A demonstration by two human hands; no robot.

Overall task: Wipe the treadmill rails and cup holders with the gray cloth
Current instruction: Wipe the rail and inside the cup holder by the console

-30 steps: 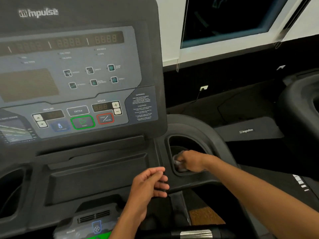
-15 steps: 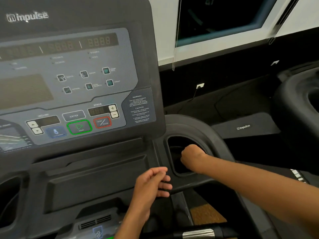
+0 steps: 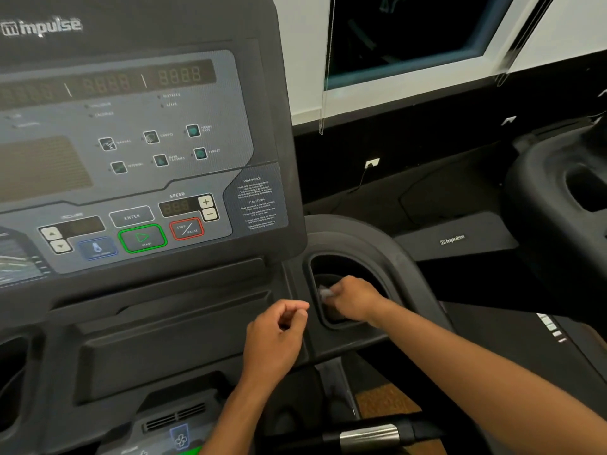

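My right hand [image 3: 353, 300] reaches down into the right cup holder [image 3: 377, 257] of the treadmill and grips the gray cloth [image 3: 325, 293]. Only a small pale corner of the cloth shows at the fingers; the rest is hidden under the hand. My left hand [image 3: 279, 336] hovers just left of the cup holder, over the console's lower tray, with its fingers loosely curled and nothing in them. The left cup holder [image 3: 13, 382] shows at the frame's left edge.
The treadmill console [image 3: 131, 142] with display and buttons rises directly ahead. A handlebar with a metal pulse sensor [image 3: 369, 436] crosses the bottom. A second treadmill [image 3: 558, 198] stands to the right. A window and a dark wall are behind.
My right hand has kept moving inside the right cup holder, and the cloth's corner shows again at the fingers. My left hand stays in place beside the holder.
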